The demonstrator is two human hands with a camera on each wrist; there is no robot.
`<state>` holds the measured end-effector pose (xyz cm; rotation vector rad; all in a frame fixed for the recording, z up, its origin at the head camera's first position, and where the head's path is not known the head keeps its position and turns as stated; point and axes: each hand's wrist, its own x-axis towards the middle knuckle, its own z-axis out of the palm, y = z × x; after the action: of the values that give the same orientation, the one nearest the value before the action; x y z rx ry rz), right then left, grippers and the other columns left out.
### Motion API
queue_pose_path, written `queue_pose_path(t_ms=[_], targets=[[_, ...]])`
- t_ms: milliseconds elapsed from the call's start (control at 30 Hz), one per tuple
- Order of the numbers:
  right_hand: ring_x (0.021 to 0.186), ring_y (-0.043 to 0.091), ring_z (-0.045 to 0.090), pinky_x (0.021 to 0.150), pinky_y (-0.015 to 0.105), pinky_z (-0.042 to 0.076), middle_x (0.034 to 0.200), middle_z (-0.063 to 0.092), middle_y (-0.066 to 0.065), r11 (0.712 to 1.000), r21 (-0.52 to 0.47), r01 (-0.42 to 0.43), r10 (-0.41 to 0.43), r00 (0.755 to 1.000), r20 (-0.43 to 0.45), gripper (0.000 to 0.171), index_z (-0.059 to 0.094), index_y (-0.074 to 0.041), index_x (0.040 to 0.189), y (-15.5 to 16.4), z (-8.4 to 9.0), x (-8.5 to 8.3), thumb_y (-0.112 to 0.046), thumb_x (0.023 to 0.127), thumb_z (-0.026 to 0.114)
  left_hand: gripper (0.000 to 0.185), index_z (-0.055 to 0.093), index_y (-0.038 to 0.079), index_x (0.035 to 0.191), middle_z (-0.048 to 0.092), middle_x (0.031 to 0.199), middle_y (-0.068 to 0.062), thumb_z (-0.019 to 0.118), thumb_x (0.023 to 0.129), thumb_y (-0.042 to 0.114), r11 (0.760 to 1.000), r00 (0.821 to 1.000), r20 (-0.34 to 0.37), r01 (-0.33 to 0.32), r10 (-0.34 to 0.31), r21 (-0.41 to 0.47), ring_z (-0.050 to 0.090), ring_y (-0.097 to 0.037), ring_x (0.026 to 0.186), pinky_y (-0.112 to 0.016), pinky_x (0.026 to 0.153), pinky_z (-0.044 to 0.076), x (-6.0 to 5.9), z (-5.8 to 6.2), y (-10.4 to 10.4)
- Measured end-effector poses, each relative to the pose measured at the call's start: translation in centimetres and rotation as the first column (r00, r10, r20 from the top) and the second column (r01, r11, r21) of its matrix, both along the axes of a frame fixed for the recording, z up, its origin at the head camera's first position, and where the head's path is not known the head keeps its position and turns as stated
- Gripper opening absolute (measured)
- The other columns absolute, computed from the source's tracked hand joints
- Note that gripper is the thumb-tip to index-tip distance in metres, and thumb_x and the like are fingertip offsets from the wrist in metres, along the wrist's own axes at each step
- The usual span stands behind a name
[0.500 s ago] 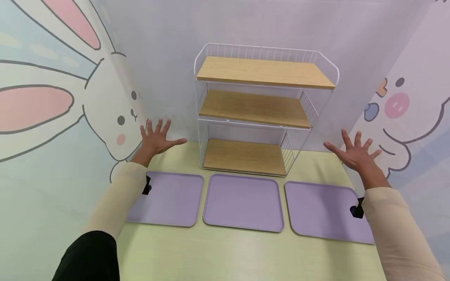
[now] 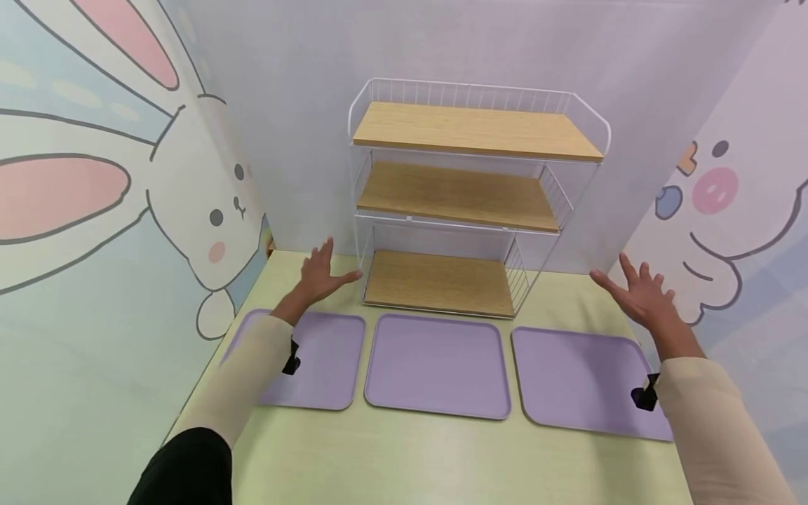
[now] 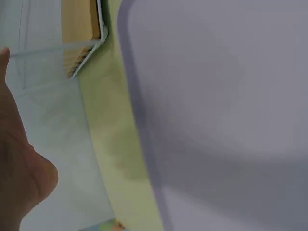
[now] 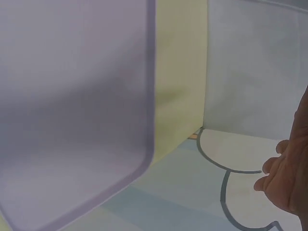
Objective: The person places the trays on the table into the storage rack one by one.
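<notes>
The left hand (image 2: 320, 280), fingers extended and gripping nothing, is hovering near the three-tier wire rack (image 2: 456, 195), so an inward sweep could be knocking it. The right hand (image 2: 645, 300) is hanging empty, fingers loosely splayed. Three lavender trays (image 2: 438, 366) are lying on the table (image 2: 435, 459) before the rack.

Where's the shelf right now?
In the head view, the shelf stands at upper centre, just behind the middle tray, between the left hand and the right hand.

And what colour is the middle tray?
The middle tray is plain light purple; it shows best in the head view.
</notes>
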<state>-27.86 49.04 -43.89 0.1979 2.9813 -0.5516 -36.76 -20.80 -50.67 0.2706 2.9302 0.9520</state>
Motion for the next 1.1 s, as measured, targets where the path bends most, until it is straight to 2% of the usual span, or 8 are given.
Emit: queue_pose_path(t_ms=[67, 167, 200, 300, 500, 667, 900, 1100], targets=[[0.152, 0.086, -0.014, 0.117, 0.101, 0.003, 0.171, -0.017, 0.053, 1.0, -0.026, -0.006, 0.006, 1.0, 0.009, 0.108, -0.015, -0.007, 0.177, 0.4, -0.7, 0.3, -0.079, 0.11, 0.03, 0.127, -0.013, 0.009, 0.18, -0.001, 0.189, -0.026, 0.067, 0.102, 0.07, 0.993, 0.999, 0.038, 0.01, -0.015, 0.118, -0.004, -0.055, 0.175, -0.076, 0.14, 0.004, 0.3, -0.8, 1.0], [0.153, 0.086, -0.009, 0.117, 0.1, 0.008, 0.173, -0.011, 0.053, 0.998, -0.055, -0.015, 0.017, 1.0, 0.024, 0.107, -0.014, -0.003, 0.177, 1.0, -1.9, 0.8, -0.077, 0.112, 0.028, 0.125, -0.015, 0.012, 0.181, -0.006, 0.19, -0.025, 0.07, 0.105, 0.062, 0.957, 0.995, 0.095, 0.012, -0.041, 0.291, -0.003, -0.051, 0.176, -0.071, 0.142, 0.005, 0.5, -2.0, 2.2], [0.154, 0.085, -0.007, 0.117, 0.1, 0.01, 0.173, -0.009, 0.052, 0.998, -0.065, -0.015, 0.017, 0.999, 0.03, 0.107, -0.014, -0.003, 0.177, 1.2, -2.3, 1.0, -0.077, 0.112, 0.028, 0.125, -0.015, 0.013, 0.181, -0.007, 0.19, -0.023, 0.07, 0.104, 0.065, 0.945, 0.995, 0.09, 0.018, -0.05, 0.327, -0.001, -0.049, 0.177, -0.068, 0.143, 0.005, 0.2, -3.0, 2.4], [0.157, 0.082, 0.001, 0.118, 0.097, 0.015, 0.174, -0.005, 0.053, 0.996, -0.093, -0.012, 0.017, 0.999, 0.052, 0.106, -0.014, -0.001, 0.176, 1.8, -3.3, 1.7, -0.076, 0.113, 0.028, 0.115, -0.013, 0.015, 0.181, -0.007, 0.191, -0.02, 0.066, 0.109, 0.058, 0.912, 0.991, 0.115, 0.009, -0.062, 0.409, -0.001, -0.045, 0.178, -0.064, 0.144, 0.003, 0.3, -4.0, 3.5], [0.155, 0.081, 0.011, 0.119, 0.094, 0.021, 0.174, -0.002, 0.051, 0.99, -0.141, 0.009, 0.007, 0.993, 0.118, 0.107, -0.013, 0.002, 0.176, 3.0, -5.0, 3.4, -0.076, 0.113, 0.026, 0.085, -0.009, 0.005, 0.18, -0.004, 0.19, -0.024, 0.049, 0.12, 0.02, 0.835, 0.991, 0.093, 0.028, -0.094, 0.549, -0.002, -0.044, 0.178, -0.061, 0.145, 0.004, 1.1, -3.9, 5.8], [0.152, 0.082, 0.013, 0.118, 0.093, 0.024, 0.171, 0.001, 0.054, 0.987, -0.158, 0.035, -0.006, 0.983, 0.181, 0.11, -0.01, 0.007, 0.174, 4.3, -6.5, 5.1, -0.077, 0.112, 0.027, 0.076, -0.005, 0.008, 0.182, 0.002, 0.189, -0.027, 0.04, 0.121, 0.011, 0.768, 0.989, 0.062, 0.063, -0.132, 0.637, 0.005, -0.049, 0.176, -0.065, 0.144, 0.012, 0.8, -4.4, 6.9], [0.152, 0.081, 0.017, 0.12, 0.09, 0.025, 0.169, 0.009, 0.056, 0.979, -0.201, 0.023, 0.006, 0.99, 0.141, 0.108, 0.001, 0.016, 0.172, 5.8, -9.3, 7.3, -0.069, 0.114, 0.037, 0.072, -0.007, 0.012, 0.182, 0.001, 0.191, -0.021, 0.033, 0.123, 0.017, 0.77, 0.985, 0.143, -0.016, -0.098, 0.638, 0.005, -0.043, 0.178, -0.059, 0.145, 0.01, 1.0, -4.5, 7.3], [0.152, 0.081, 0.021, 0.121, 0.089, 0.026, 0.168, 0.015, 0.057, 0.973, -0.23, -0.007, 0.021, 0.998, 0.061, 0.1, 0.008, 0.017, 0.171, 6.6, -11.1, 8.9, -0.058, 0.116, 0.046, 0.07, -0.003, 0.011, 0.182, 0.006, 0.191, -0.02, 0.034, 0.123, 0.018, 0.776, 0.988, 0.132, -0.024, -0.078, 0.63, 0.009, -0.044, 0.177, -0.057, 0.145, 0.011, 0.9, -4.9, 7.3]])
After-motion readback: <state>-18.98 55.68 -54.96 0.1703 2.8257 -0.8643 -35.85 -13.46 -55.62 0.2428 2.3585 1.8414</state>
